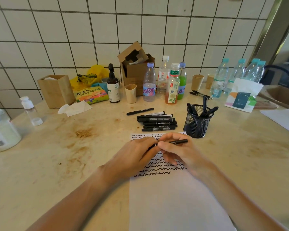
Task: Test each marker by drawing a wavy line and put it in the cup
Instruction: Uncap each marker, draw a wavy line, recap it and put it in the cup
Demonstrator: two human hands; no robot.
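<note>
Two hands are meeting over the top half of the paper (173, 197), both closing on one black marker (178, 141) that is lying nearly level, its long axis running from nine o'clock to three o'clock. The left hand (137, 154) is curling round the marker's left end, which is hidden under its fingers; the right hand (175, 150) is pinching the barrel between thumb and fingertips, with the free end sticking out toward three o'clock. Whether the cap is coming off or going on I cannot tell — the joint is covered by the fingers. Rows of wavy lines (158, 168) are showing on the paper beneath and just beyond the hands.

Going farther out, the mesh cup (198, 123) is standing at about one o'clock from the hands, near the paper's far right corner, already holding several markers upright. It is lying closer to the right hand, so that hand looks the likelier one to carry the marker over — tip or tail first, dropping it in from above. At twelve o'clock, just past the paper, a pile of markers (157, 122) is lying flat, waiting to be tested.
</note>
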